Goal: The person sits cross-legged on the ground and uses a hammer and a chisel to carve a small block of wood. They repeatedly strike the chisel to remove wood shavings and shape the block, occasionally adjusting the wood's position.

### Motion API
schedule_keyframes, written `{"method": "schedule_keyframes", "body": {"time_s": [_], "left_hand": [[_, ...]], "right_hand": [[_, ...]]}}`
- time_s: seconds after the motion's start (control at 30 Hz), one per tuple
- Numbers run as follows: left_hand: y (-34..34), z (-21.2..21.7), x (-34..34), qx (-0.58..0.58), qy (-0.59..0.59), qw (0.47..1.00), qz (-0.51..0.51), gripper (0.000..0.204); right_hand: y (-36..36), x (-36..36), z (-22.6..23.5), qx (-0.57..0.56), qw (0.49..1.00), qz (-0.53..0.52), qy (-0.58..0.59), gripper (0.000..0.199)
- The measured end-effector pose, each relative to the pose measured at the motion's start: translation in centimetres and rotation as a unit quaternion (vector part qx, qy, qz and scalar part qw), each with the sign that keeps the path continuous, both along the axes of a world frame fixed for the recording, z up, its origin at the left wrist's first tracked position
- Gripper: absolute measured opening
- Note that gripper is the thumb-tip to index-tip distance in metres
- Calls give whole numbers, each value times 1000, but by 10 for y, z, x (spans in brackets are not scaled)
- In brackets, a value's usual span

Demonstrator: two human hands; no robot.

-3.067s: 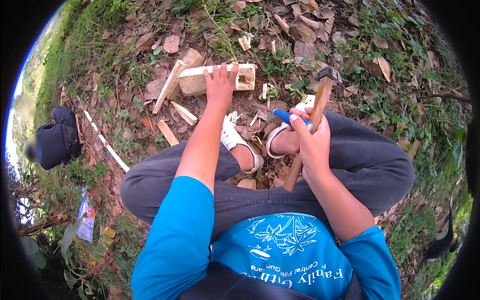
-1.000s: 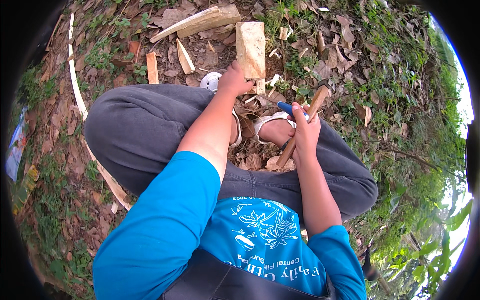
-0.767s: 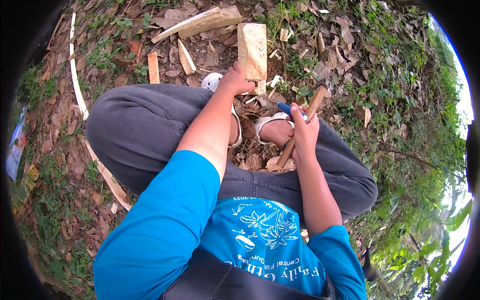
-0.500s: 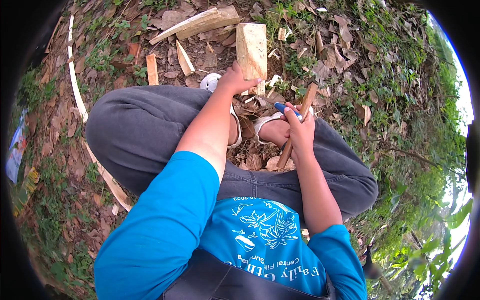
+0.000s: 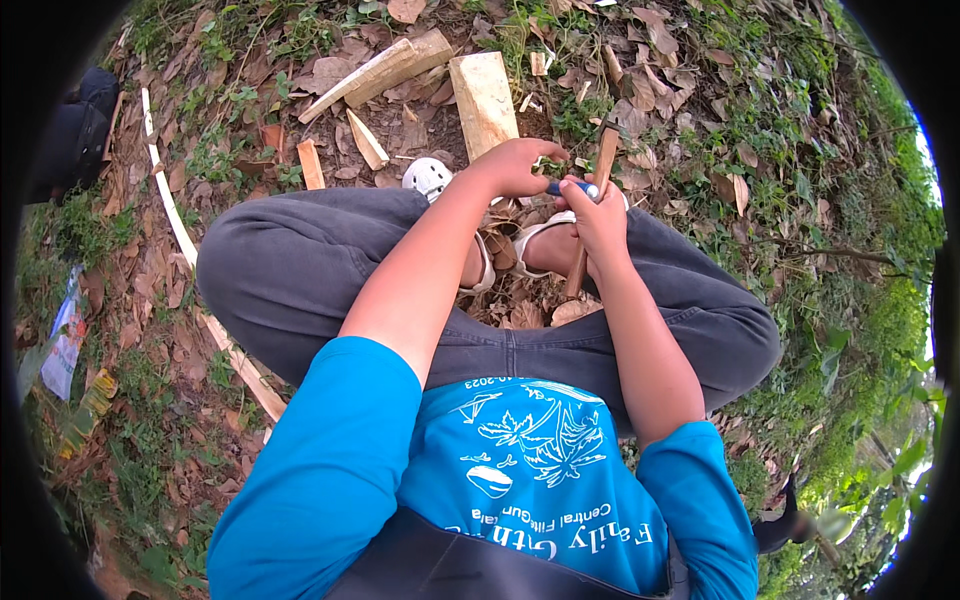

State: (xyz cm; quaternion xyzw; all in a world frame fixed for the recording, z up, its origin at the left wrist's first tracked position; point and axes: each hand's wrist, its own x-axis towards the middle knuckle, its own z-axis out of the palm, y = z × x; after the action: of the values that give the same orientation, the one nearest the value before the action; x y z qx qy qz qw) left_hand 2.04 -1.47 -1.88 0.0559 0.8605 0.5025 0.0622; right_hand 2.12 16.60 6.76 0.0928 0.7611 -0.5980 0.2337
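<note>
My right hand [image 5: 600, 220] is closed round the wooden handle of a hammer [image 5: 606, 158], whose dark metal head points away from me. The same hand also grips a slim blue-handled tool [image 5: 586, 189], perhaps a chisel; its far end is hidden by my left hand. My left hand [image 5: 515, 168] hovers close beside it, fingers curved and apart, with nothing seen in them. Just beyond my left hand, a pale wooden block [image 5: 484, 100] rests on the ground, its near end partly covered by that hand.
Split wood pieces [image 5: 395, 72] and a pointed wedge [image 5: 367, 140] lie left of the block, with a short stick [image 5: 311, 164] closer in. A long pale strip [image 5: 178, 222] curves along the left. My sandalled foot [image 5: 428, 177] is near the block; leaves cover the ground.
My left hand has come off the wooden block and moved right, toward the blue-handled tool. My right hand still holds the hammer and tool, which has turned slightly.
</note>
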Motion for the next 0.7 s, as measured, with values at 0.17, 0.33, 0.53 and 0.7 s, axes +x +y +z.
{"method": "schedule_keyframes", "body": {"time_s": [0.17,0.33,0.53,0.7], "left_hand": [[25,55,-21,-29,-101,984,-147,59],[3,61,-26,-13,-77,995,-55,53],[-74,67,-40,-24,4,972,235,42],[-96,36,-30,-21,25,968,247,38]], "right_hand": [[17,-10,-10,98,994,15,50,41],[21,-10,-28,-15,994,-15,108,49],[25,-4,-16,-47,998,27,28,49],[23,1,-13,-18,997,75,-17,49]]}}
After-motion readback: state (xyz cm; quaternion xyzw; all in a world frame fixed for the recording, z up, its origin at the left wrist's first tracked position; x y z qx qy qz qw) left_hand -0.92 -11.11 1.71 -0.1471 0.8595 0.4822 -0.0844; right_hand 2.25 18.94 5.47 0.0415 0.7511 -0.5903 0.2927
